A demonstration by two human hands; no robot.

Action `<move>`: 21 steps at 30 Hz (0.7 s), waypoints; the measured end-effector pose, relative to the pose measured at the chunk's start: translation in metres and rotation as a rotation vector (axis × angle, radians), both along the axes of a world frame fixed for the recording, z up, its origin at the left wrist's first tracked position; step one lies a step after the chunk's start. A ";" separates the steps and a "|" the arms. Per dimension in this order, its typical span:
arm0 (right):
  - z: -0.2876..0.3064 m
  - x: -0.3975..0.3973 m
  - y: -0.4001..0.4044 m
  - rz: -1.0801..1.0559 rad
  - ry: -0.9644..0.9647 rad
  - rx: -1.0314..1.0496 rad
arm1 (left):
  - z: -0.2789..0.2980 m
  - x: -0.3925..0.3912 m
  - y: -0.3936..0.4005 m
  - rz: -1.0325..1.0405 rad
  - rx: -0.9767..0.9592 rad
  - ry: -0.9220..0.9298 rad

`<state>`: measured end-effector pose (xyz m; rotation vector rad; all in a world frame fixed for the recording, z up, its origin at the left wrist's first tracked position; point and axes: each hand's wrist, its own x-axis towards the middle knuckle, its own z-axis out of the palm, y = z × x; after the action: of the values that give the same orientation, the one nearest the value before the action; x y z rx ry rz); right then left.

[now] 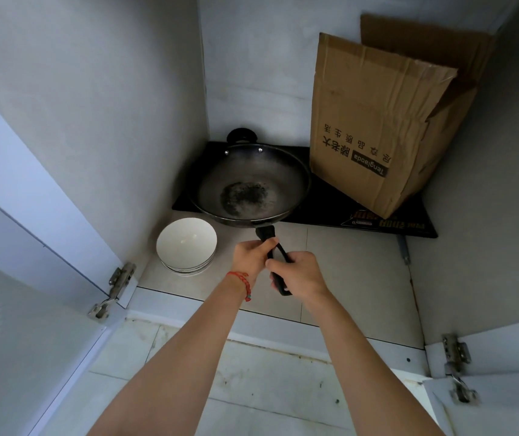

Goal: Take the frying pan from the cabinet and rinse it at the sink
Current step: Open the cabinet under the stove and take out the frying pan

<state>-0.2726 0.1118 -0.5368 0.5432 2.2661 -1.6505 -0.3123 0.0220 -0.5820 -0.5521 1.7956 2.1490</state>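
Our left hand (251, 258) and right hand (296, 273) clamp the handle (278, 250); beyond them the frying pan (251, 184) looks heavy, rigid.

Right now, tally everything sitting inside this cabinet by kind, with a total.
Frying pan, held by left hand and right hand: 1
Induction cooktop: 1
Cardboard box: 1
White bowls, stacked, exact number unclear: at least 2
Total: at least 5
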 end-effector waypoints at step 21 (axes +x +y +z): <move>0.094 0.144 0.015 -0.005 0.011 0.034 | 0.100 0.137 0.017 -0.015 0.043 -0.080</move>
<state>-0.1290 0.1263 -0.4426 0.5491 2.3062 -1.6241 -0.1758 0.0388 -0.4820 -0.6038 1.7027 2.1189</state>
